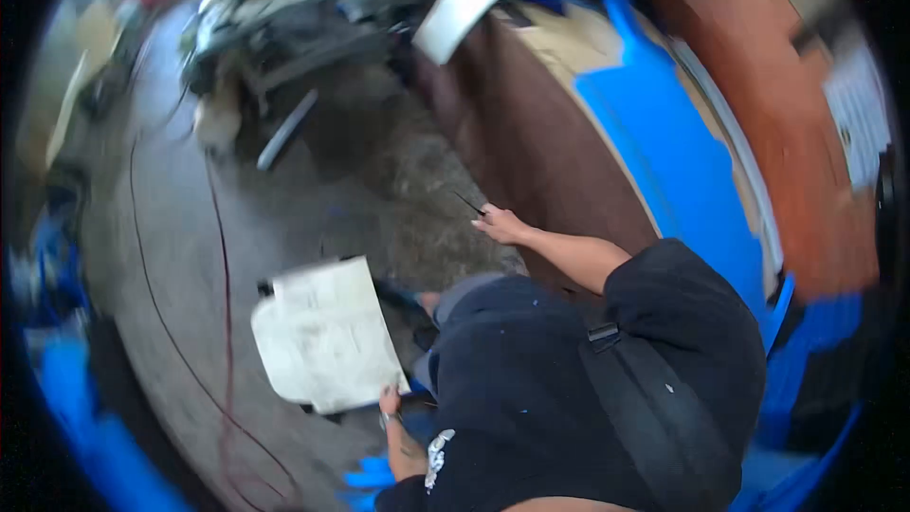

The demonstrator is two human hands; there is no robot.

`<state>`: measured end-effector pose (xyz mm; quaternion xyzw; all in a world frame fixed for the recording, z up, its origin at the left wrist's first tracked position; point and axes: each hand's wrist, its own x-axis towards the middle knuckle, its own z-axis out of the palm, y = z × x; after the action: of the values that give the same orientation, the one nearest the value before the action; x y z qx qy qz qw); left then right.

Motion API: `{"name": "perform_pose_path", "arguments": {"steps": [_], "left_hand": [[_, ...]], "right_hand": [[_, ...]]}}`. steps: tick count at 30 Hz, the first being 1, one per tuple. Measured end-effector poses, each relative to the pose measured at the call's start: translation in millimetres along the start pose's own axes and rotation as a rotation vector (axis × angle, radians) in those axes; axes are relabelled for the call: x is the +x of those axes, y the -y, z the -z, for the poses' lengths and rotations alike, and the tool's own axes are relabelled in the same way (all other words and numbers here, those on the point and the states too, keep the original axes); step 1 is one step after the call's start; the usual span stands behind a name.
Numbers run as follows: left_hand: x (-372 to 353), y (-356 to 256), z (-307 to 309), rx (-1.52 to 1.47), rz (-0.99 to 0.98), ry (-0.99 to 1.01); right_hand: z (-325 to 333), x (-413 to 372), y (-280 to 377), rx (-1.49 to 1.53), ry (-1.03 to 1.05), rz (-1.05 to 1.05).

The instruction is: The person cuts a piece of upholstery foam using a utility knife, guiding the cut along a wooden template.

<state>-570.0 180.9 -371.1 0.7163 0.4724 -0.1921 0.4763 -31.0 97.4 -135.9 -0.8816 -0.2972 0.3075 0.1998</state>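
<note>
My left hand (390, 401), with a band at its wrist, is closed on the lower right corner of a flat, off-white panel (327, 337). The panel has rounded corners and faint marks, and hangs above the floor beside my legs. Farther up and to the right, my right hand (502, 226) grips a thin, dark, pointed tool (468, 202) whose tip points up and left. Just beyond that hand lies a long dark brown sheet (540, 142).
Right of the brown sheet lie blue pieces (664, 133) and an orange-brown surface (787, 133). A cluttered bench (303, 0) stands at the top, with a pale strip (287, 129) near it. Dark red cables (226, 294) cross the grey floor (180, 228).
</note>
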Motion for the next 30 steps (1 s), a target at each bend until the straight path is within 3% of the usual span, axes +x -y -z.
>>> {"name": "perform_pose_path", "arguments": {"steps": [1,2,3,4,5,8,9,12,13,14,15,16,19,21,23,26,27,29,30], "left_hand": [[6.6,19.4,4.9,0.105,0.038,0.022],[9.5,35.5,9.7,-0.239,0.227,-0.098],[17.3,33.4,13.6,-0.373,0.383,-0.109],[16.9,32.2,39.2,0.031,-0.019,-0.19],[21.4,22.3,52.9,-0.116,0.119,-0.097],[43.7,-69.5,68.6,-0.39,0.31,-0.029],[49.5,-111.4,71.4,-0.411,0.316,-0.024],[99.6,-225.0,83.0,-0.363,0.074,0.058],[113.9,-268.2,75.1,-0.371,-0.053,-0.007],[111.5,-328.6,74.7,-0.366,-0.131,0.071],[147.3,-358.4,70.0,-0.448,-0.307,0.221],[153.6,-406.1,55.1,-0.615,-0.262,0.194],[184.5,-537.9,28.1,-0.476,-0.409,0.27],[171.3,-624.4,-0.5,-0.341,-0.603,0.162],[130.4,-711.6,-25.6,-0.338,-0.696,0.137],[153.6,-813.1,-57.0,-0.26,-0.915,0.189],[158.4,-845.0,-65.4,-0.177,-1.011,0.153],[178.8,-890.9,-85.5,0.136,-1.254,-0.425],[184.9,-915.2,-91.1,0.157,-1.21,-0.455]], "right_hand": [[10.5,-25.2,-39.6,0.053,-0.149,0.014],[17.8,-50.1,-71.5,0.103,-0.292,0.021],[31.4,-75.2,-96.2,0.159,-0.412,-0.08],[40.9,-106.0,-107.8,0.206,-0.524,-0.192],[38.7,-125.3,-143.3,0.311,-0.701,-0.215],[51.2,-199.0,-214.4,0.412,-1.139,-0.451],[53.5,-220.4,-242.2,0.631,-1.277,-0.545],[64.9,-298.9,-267.8,1.115,-1.653,-0.679],[60.9,-319.3,-289.3,1.035,-1.755,-0.743],[57.4,-340.1,-310.8,0.949,-1.849,-0.804],[54.6,-364.4,-325.6,0.941,-1.852,-0.765],[55.0,-385.9,-333.0,0.933,-1.852,-0.717],[79.8,-424.4,-329.3,1.169,-1.872,-0.916],[100.7,-432.6,-320.3,1.336,-1.899,-1.011],[107.0,-428.1,-330.1,1.355,-1.938,-1.01],[124.9,-409.1,-323.5,1.368,-2.078,-1.073],[127.9,-404.8,-322.4,1.405,-2.086,-1.094],[132.9,-398.5,-333.5,1.582,-2.074,-1.139],[132.8,-400.2,-335.3,1.635,-2.056,-1.057]]}}
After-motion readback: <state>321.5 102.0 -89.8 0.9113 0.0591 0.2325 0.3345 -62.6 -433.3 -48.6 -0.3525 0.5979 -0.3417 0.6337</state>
